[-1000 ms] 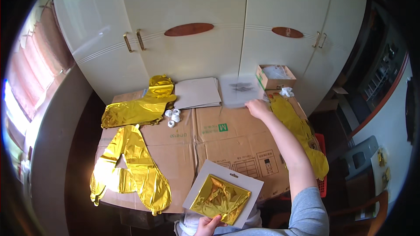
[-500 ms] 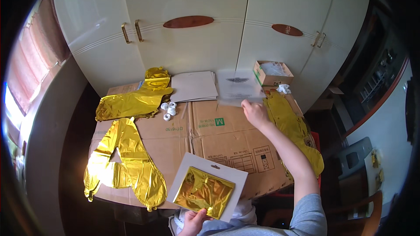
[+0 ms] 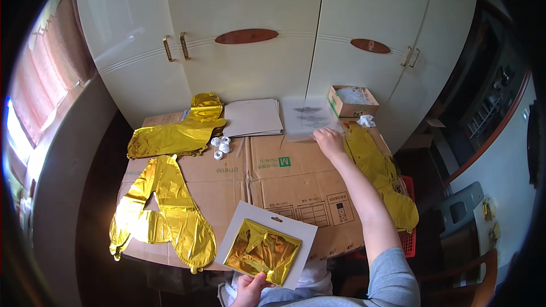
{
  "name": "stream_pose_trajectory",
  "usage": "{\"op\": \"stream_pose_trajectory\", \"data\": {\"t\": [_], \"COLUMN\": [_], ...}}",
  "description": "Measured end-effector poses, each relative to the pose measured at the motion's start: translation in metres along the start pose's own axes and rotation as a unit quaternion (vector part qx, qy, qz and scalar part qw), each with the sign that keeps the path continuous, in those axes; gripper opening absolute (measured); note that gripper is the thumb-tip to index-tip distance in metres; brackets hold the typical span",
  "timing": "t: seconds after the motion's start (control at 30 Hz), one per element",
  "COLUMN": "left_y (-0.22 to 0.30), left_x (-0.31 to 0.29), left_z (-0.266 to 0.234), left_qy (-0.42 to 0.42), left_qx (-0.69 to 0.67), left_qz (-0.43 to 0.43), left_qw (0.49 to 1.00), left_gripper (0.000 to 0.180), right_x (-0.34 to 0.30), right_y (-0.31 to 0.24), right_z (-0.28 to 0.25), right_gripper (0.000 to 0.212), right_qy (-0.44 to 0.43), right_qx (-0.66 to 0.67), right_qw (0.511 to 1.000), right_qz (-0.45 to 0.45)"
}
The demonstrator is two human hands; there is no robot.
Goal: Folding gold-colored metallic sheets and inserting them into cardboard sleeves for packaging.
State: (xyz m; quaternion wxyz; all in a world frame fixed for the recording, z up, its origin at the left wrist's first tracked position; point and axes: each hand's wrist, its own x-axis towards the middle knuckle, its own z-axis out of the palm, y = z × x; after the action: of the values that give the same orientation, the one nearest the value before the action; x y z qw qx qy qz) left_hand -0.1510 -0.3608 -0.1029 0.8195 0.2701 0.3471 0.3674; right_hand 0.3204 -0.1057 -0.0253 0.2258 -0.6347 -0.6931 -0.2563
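My left hand (image 3: 250, 290) is closed on the lower edge of a pale backing card (image 3: 305, 238). A folded gold foil balloon (image 3: 263, 252) lies flat on that card, under my thumb. At the table's far side, my right hand (image 3: 330, 143) has its fingers pinched at the near right corner of a clear plastic bag (image 3: 304, 122) with dark print. How many bags lie there I cannot tell. Left of them sits a stack of grey cards (image 3: 253, 118). An unfolded gold foil balloon (image 3: 176, 221), shaped like a letter A, is spread at the near left.
More gold foil balloons lie at the back left (image 3: 170, 136) and along the right side (image 3: 378, 176). Several white rolls (image 3: 222, 146) sit beside the cards. A small open box (image 3: 352, 102) and white crumpled material (image 3: 366, 120) stand back right. Flattened cardboard (image 3: 227, 176) covers the table.
My right hand stays at the bag's corner, its fingers slightly shifted. The bag's print shows differently and its sheet has moved. My left hand keeps the card and balloon in nearly the same place.
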Motion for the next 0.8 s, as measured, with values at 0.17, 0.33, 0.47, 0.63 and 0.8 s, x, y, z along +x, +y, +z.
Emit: {"op": "stream_pose_trajectory", "data": {"t": [0.17,0.33,0.47,0.63,0.8], "left_y": [0.001,-0.009,-0.002,0.036,0.042], "left_x": [0.002,0.008,0.0,-0.012,-0.006], "left_z": [0.002,-0.007,-0.009,0.033,0.031], "left_qy": [-0.004,-0.015,0.002,0.059,0.067], "left_qx": [0.006,0.013,0.004,0.003,-0.021], "left_qz": [-0.014,-0.01,-0.001,0.007,0.039], "left_qw": [1.0,1.0,1.0,0.998,0.997], "left_gripper": [0.021,0.022,0.019,0.018,0.017], "right_x": [0.016,0.02,0.013,-0.071,-0.093], "right_y": [0.002,0.01,-0.037,-0.136,-0.163], "right_z": [-0.001,-0.011,-0.053,-0.11,-0.143], "right_gripper": [0.018,0.019,0.018,0.023,0.036], "right_qy": [0.023,0.067,0.101,-0.103,-0.299], "right_qx": [-0.019,-0.006,-0.046,0.004,0.089], "right_qw": [0.993,0.99,0.993,0.991,0.949], "right_qz": [0.112,0.126,0.032,-0.089,-0.048]}}
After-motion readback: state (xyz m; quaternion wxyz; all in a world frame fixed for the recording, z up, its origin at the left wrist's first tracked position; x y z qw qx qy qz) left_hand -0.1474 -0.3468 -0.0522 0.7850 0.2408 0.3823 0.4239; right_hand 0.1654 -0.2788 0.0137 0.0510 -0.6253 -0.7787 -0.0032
